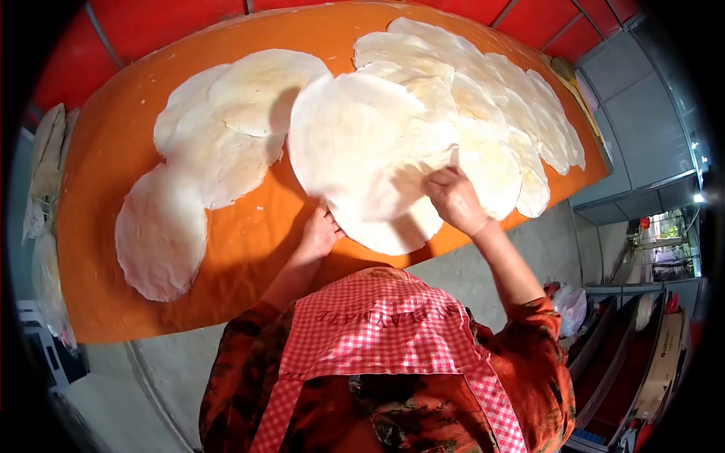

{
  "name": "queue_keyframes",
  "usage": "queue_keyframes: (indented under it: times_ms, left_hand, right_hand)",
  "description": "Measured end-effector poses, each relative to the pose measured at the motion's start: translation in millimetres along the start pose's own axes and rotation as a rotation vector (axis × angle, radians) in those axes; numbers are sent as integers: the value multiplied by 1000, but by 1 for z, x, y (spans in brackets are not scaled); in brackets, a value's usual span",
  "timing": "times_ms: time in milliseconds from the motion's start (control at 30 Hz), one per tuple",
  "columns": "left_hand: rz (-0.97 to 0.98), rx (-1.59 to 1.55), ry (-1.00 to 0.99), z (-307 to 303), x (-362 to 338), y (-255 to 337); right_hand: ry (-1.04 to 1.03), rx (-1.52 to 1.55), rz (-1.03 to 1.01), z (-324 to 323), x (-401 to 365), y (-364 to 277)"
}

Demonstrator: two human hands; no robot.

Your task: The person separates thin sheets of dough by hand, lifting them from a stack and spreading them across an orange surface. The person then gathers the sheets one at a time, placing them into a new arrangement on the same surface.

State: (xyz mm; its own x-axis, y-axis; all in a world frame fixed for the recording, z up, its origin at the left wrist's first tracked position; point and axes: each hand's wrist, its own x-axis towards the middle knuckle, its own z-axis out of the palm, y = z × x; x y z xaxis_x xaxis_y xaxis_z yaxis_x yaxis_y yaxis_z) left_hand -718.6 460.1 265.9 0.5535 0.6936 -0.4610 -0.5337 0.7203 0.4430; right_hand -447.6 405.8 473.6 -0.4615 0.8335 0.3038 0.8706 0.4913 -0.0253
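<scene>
orange table (pixel 242 249), near edge: thin round flatbread sheet (pixel 355 143) in laying-out step, left hand (pixel 321 234) at its rim, right hand (pixel 453 198) bent-fingered on top, either grasp untellable; any lift probably wants even support.

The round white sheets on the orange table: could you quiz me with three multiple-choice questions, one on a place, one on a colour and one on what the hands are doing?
1. Where is the large sheet that the hands touch?
A. on the floor
B. over the orange table, between the other sheets
C. rolled up in a box

2. What colour is the apron?
A. plain blue
B. red and white checks
C. black

3. What are the left hand and right hand doing?
A. both touch the large sheet at its near side
B. both are in pockets
C. both grip a knife

Answers: B, it sits mid-table with sheets on either side; B, the checks show below the arms; A, each hand meets the sheet.
</scene>
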Motion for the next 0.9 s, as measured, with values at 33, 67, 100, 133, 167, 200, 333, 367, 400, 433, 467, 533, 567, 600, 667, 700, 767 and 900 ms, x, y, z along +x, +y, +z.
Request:
queue_keyframes:
  times_ms: [33, 67, 100, 133, 167, 200, 333, 367, 400, 433, 467, 533, 567, 600, 667, 700, 767, 900]
  left_hand:
    - [26, 11, 25, 1, 1, -1]
    - [45, 28, 50, 2, 0, -3]
    - [61, 45, 73, 3, -1, -6]
    - [48, 42, 83, 5, -1, -7]
    - [41, 38, 95, 7, 1, -5]
    - [33, 37, 111, 9, 0, -3]
    - [74, 98, 159, 18, -8, -3]
    - [77, 107, 175, 15, -4, -5]
    - [81, 115, 188, 16, -3, -7]
    - [85, 116, 210, 16, -3, -8]
    - [86, 130, 216, 19, -4, -8]
    - [96, 154, 230, 22, -5, -8]
    - [107, 151, 231, 21, -5, -8]
    - [109, 149, 220, 19, -5, -7]
    - [110, 142, 200, 20, -7, -7]
    - [114, 133, 201, 22, -9, -9]
    - [130, 117, 197, 28, -13, -5]
    - [112, 171, 167, 13, -4, -10]
  right_hand:
    - [-5, -3, 101, 35, -29, 17]
    - [-25, -8, 178, 66, -55, 34]
    - [-13, -3, 265, 91, -77, 43]
    - [-1, 0, 345, 108, -92, 51]
    - [17, 23, 398, 121, -101, 57]
    - [36, 50, 451, 132, -107, 59]
    - [288, -45, 508, 143, -105, 53]
    - [291, 77, 600, 130, -99, 45]
    - [267, 142, 779, 130, -96, 40]
    - [245, 205, 955, 131, -93, 38]
    - [223, 269, 1127, 131, -91, 37]
    - [26, 434, 1338, 135, -88, 35]
    - [28, 426, 1340, 138, -85, 32]
    - [30, 421, 1343, 142, -84, 30]
    - [168, 594, 1371, 162, -84, 39]
    - [235, 681, 1381, 170, -87, 41]
    - [325, 709, 1388, 161, -98, 39]
    - [308, 487, 1435, 176, -134, 55]
